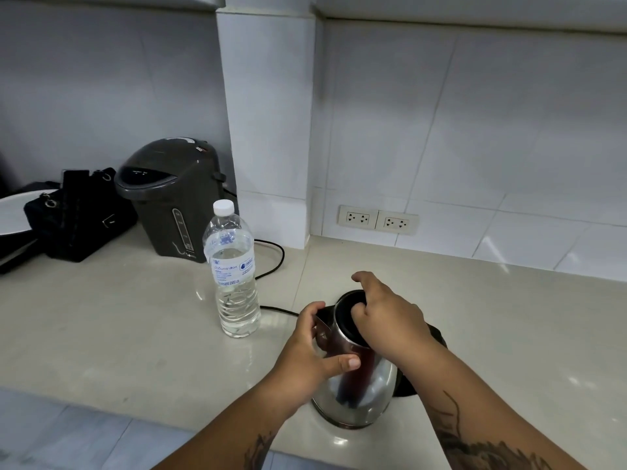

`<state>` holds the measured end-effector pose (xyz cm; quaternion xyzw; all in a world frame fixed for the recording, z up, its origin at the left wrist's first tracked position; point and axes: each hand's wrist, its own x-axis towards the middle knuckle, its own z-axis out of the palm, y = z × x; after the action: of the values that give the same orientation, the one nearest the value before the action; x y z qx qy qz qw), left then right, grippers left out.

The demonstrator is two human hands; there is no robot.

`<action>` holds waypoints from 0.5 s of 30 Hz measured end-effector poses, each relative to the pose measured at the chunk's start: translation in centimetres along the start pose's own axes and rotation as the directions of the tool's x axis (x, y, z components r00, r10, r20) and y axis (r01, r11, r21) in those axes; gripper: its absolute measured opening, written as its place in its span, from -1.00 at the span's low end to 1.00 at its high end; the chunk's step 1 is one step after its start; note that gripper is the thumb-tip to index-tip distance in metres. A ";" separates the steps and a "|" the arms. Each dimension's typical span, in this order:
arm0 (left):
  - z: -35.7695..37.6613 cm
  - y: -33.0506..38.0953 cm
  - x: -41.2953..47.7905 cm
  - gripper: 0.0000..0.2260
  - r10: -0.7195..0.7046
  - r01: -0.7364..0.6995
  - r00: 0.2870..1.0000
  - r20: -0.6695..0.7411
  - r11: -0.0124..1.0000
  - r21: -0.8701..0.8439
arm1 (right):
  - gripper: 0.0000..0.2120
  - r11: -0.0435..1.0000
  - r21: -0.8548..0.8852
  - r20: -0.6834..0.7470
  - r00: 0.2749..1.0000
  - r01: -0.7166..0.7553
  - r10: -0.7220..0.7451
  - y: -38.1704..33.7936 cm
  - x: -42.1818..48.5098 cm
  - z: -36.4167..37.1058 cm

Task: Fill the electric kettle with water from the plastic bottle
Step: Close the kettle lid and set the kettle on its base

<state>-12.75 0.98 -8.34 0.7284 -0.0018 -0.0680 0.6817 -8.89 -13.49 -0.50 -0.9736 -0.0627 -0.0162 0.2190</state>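
- Head view: a steel kettle (356,388) stands on the pale counter (135,327), near its front edge.
- The left hand (312,347) wraps the kettle's side by the spout, thumb across the metal.
- The right hand (383,317) rests on the kettle's black lid (349,317), fingers curled onto it.
- A capped water bottle (232,276) stands upright just left of the kettle, apart from it.
- A dark hot-water pot (169,198) and a black bag (78,215) sit behind.
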 end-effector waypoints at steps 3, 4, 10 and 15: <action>-0.1 -0.1 0.0 -0.17 0.000 0.000 1.000 0.007 1.000 0.000 | -0.51 1.000 0.001 0.005 1.000 -0.010 0.010 -0.1 0.2 0.1; -0.1 -0.1 0.1 -0.17 0.001 -0.001 1.000 0.008 1.000 0.002 | -0.51 1.000 0.003 0.012 1.000 -0.018 0.018 -0.2 0.3 0.2; -0.2 0.3 0.0 -0.19 -0.008 0.008 0.999 0.034 1.000 -0.018 | -0.51 0.997 -0.023 0.020 0.997 -0.076 0.076 -0.4 0.3 0.0; -0.1 0.4 -0.2 -0.20 -0.009 0.009 0.999 0.034 1.000 -0.011 | -0.38 0.986 0.132 0.021 0.995 -0.103 0.101 1.7 -0.5 -1.5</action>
<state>-12.88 1.05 -7.90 0.7234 -0.0097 -0.0831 0.6853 -9.19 -15.73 0.10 -0.9589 -0.0154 0.0062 0.2833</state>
